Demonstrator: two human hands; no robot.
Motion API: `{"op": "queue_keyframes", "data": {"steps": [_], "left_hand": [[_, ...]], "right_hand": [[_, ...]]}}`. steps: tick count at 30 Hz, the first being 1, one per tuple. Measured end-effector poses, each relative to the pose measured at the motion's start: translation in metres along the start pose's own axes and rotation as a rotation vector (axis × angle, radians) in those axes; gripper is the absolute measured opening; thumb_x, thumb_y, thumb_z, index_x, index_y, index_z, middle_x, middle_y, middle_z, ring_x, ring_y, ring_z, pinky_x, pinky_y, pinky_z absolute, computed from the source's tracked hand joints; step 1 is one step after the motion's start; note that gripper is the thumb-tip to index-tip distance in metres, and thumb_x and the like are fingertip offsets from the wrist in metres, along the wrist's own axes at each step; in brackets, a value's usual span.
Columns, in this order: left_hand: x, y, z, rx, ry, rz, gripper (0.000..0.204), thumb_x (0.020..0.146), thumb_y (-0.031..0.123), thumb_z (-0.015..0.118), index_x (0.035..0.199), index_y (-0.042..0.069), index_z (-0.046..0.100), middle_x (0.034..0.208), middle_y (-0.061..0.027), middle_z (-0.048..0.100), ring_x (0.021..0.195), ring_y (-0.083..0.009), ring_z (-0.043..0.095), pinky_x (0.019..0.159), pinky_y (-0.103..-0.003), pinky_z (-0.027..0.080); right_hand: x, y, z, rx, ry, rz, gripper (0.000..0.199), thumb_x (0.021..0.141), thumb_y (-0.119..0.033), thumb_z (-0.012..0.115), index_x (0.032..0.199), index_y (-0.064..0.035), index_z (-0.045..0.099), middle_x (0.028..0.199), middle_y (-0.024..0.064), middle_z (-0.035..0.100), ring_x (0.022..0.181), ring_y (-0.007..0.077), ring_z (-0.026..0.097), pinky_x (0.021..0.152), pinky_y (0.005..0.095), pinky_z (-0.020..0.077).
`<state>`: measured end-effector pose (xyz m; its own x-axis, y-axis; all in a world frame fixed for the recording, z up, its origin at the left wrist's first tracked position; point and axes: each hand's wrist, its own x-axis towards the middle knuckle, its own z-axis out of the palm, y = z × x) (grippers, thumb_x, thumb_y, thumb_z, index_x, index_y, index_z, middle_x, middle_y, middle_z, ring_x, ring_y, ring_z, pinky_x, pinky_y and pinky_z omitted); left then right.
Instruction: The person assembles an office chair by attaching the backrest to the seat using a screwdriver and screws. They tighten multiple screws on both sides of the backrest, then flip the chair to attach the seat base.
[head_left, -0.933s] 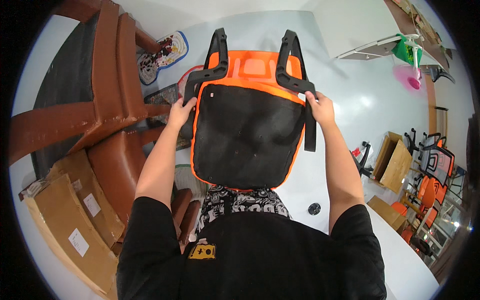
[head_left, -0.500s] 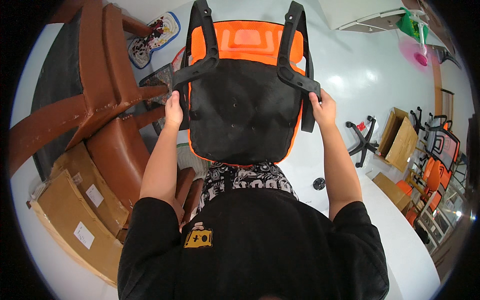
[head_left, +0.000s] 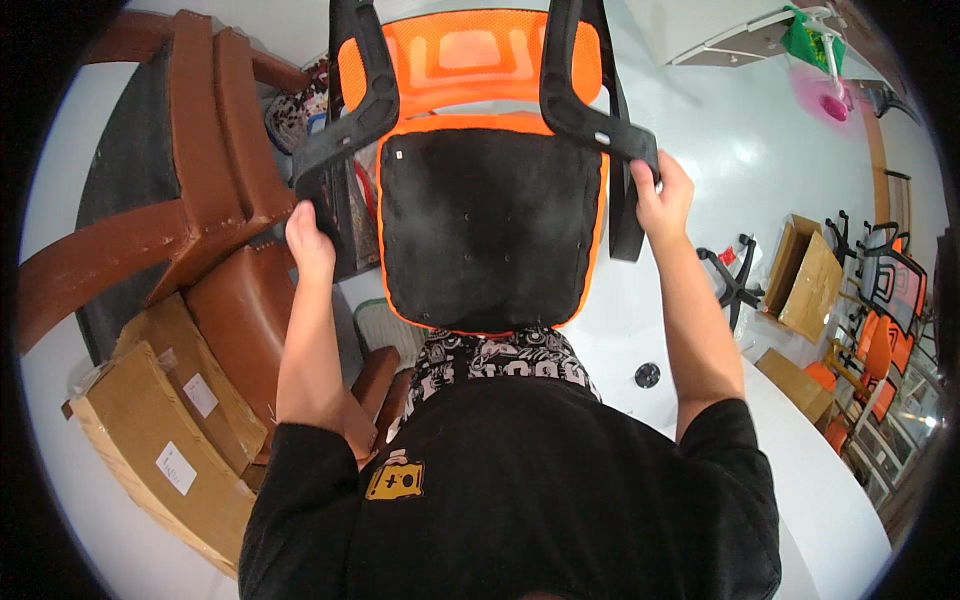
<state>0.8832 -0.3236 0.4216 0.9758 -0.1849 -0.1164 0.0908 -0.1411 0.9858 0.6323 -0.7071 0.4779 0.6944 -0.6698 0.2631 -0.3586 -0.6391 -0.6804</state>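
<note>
An orange-edged chair seat (head_left: 490,220) lies in front of my legs with its black underside up, showing several small holes. Beyond it is an orange mesh chair backrest (head_left: 470,55). Black armrests flank both. My left hand (head_left: 310,242) grips the lower end of the left armrest (head_left: 378,85), its thumb on the near side and its fingers mostly hidden. Around the corner of the right armrest (head_left: 600,130) my right hand (head_left: 665,198) is closed. The left armrest stands clear of the seat's side, and a gap shows between seat and backrest.
Brown leather furniture (head_left: 230,130) and flattened cardboard (head_left: 150,440) crowd my left. To the right are a black five-legged chair base (head_left: 735,275), an open cardboard box (head_left: 805,270) and several orange chairs (head_left: 885,330). A black caster (head_left: 647,375) lies near a white table (head_left: 810,430).
The left armrest and my left hand have moved left, away from the seat. The backrest has shifted up and left, opening a gap to the seat. My right hand has moved slightly right and up.
</note>
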Motion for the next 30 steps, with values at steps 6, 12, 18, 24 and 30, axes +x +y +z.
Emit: {"op": "queue_keyframes", "data": {"steps": [6, 12, 18, 24, 30], "left_hand": [[-0.075, 0.063, -0.035, 0.047, -0.074, 0.102, 0.055, 0.083, 0.055, 0.050, 0.082, 0.000, 0.056, 0.067, -0.0033, 0.053, 0.057, -0.0120, 0.049, 0.051, -0.025, 0.037], [-0.096, 0.102, -0.019, 0.127, -0.148, 0.317, 0.065, 0.079, 0.066, 0.048, 0.076, 0.001, 0.054, 0.063, -0.0031, 0.050, 0.058, -0.0117, 0.048, 0.050, -0.023, 0.035], [-0.088, 0.148, 0.010, 0.162, -0.240, 0.375, 0.066, 0.080, 0.065, 0.044, 0.073, 0.001, 0.054, 0.062, -0.0035, 0.051, 0.055, -0.0134, 0.048, 0.050, -0.026, 0.036], [-0.100, 0.187, 0.031, 0.258, -0.343, 0.563, 0.065, 0.081, 0.061, 0.044, 0.077, -0.002, 0.057, 0.065, -0.0058, 0.056, 0.059, -0.0156, 0.053, 0.054, -0.028, 0.040], [-0.105, 0.192, 0.049, 0.196, -0.434, 0.545, 0.070, 0.080, 0.061, 0.045, 0.095, -0.006, 0.060, 0.080, -0.0105, 0.061, 0.075, -0.0199, 0.056, 0.070, -0.031, 0.043]], "right_hand": [[-0.058, -0.038, -0.050, -0.010, 0.021, -0.123, 0.034, 0.078, -0.032, 0.064, 0.071, -0.0015, 0.052, 0.060, 0.0131, 0.044, 0.054, 0.0305, 0.045, 0.050, 0.0356, 0.0364], [-0.074, -0.044, -0.080, 0.104, 0.160, -0.141, 0.043, 0.082, -0.044, 0.057, 0.072, -0.0020, 0.053, 0.060, 0.0111, 0.042, 0.053, 0.0290, 0.043, 0.049, 0.0353, 0.0353], [-0.090, -0.050, -0.120, 0.015, 0.282, -0.164, 0.042, 0.084, -0.042, 0.054, 0.073, -0.0014, 0.053, 0.060, 0.0114, 0.042, 0.053, 0.0299, 0.043, 0.050, 0.0356, 0.0344], [-0.131, -0.055, -0.158, 0.046, 0.369, -0.084, 0.044, 0.085, -0.043, 0.052, 0.086, -0.0004, 0.061, 0.070, 0.0124, 0.057, 0.064, 0.0300, 0.056, 0.060, 0.0362, 0.0420], [-0.161, -0.059, -0.166, 0.045, 0.344, 0.018, 0.049, 0.086, -0.048, 0.051, 0.085, -0.0004, 0.062, 0.073, 0.0112, 0.060, 0.067, 0.0259, 0.058, 0.062, 0.0335, 0.0435]]}}
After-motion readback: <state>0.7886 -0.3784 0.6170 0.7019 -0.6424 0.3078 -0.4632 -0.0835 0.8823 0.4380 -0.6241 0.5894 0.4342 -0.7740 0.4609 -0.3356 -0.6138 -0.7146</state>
